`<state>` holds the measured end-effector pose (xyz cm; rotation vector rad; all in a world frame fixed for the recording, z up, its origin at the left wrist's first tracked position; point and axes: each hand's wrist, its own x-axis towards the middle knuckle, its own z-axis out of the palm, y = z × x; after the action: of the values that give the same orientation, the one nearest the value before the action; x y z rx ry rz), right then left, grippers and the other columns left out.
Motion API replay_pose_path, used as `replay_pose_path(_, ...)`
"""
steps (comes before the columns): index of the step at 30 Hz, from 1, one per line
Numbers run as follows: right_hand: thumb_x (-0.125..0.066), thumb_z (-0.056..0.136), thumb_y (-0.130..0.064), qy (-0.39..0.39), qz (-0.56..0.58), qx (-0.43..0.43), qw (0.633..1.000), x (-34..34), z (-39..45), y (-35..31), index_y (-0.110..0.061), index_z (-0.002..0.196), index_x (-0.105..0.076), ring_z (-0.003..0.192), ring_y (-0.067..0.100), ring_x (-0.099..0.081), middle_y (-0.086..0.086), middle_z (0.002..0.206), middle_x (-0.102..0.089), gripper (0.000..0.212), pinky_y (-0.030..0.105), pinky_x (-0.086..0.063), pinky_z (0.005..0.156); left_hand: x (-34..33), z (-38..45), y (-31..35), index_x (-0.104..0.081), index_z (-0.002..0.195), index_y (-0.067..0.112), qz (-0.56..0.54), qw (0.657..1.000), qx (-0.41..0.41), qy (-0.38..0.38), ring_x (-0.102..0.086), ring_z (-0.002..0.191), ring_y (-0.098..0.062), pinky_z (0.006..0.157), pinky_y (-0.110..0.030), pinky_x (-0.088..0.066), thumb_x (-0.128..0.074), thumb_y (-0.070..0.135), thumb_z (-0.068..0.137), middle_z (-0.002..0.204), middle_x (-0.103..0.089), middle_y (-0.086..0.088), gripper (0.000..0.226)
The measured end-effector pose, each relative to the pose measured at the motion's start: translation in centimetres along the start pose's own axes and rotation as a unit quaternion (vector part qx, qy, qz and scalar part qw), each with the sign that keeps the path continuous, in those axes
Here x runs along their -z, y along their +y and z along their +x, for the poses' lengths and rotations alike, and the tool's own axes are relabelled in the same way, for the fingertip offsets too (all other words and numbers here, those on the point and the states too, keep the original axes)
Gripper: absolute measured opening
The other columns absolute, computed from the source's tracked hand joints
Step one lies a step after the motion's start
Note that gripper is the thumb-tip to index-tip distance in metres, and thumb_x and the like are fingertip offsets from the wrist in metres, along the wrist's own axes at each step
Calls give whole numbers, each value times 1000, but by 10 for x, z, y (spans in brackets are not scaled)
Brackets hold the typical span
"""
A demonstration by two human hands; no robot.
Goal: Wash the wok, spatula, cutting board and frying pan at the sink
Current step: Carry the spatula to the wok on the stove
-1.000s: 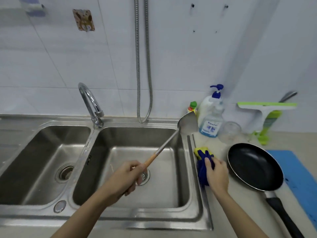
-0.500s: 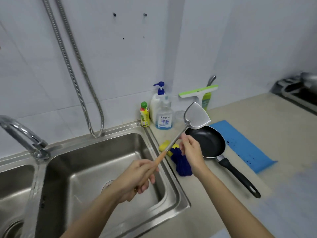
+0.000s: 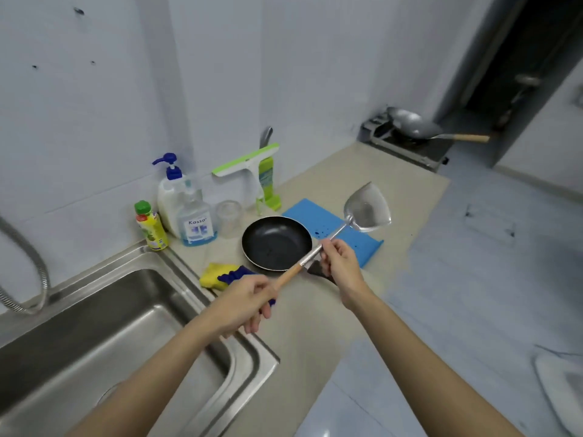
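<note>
Left hand (image 3: 244, 302) grips the wooden handle of the steel spatula (image 3: 366, 212); right hand (image 3: 342, 268) fingers pinch its metal shaft, blade toward 1 o'clock.

Spatula (image 3: 367, 212): polished metal blade, glossy; handle pale wood, matt. Sink (image 3: 132, 316): brushed steel, satin sheen. Frying pan (image 3: 277, 242): dark non-stick lining, smooth, dull. Wok (image 3: 413, 125) at 1 o'clock: grey metal, wooden handle. Cutting board (image 3: 321, 220): blue plastic, matt.
</note>
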<state>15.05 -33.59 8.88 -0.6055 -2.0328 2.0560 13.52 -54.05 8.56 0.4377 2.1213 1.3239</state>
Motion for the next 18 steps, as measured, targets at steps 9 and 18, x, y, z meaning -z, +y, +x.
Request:
replay_pose_path(9, -44, 100, -24, 135, -11, 3, 991, 145, 13, -1, -11, 86, -50, 54, 9, -38, -2, 63, -45, 20, 17, -35, 50, -85, 98, 66, -59, 90, 11, 166, 975, -108, -98, -52, 42, -14, 42, -26, -42, -46, 33, 101, 64, -57, 1, 28)
replay_pose_path(18, -45, 100, -24, 241, -13, 8, 970, 347, 79, -19, -10, 85, -49, 53, 7, -40, -2, 64, -48, 20, 15, -35, 47, -250, 220, 171, -54, 84, 18, 144, 962, -152, -173, -49, 39, -14, 40, -26, -40, -44, 33, 102, 65, -56, 0, 25)
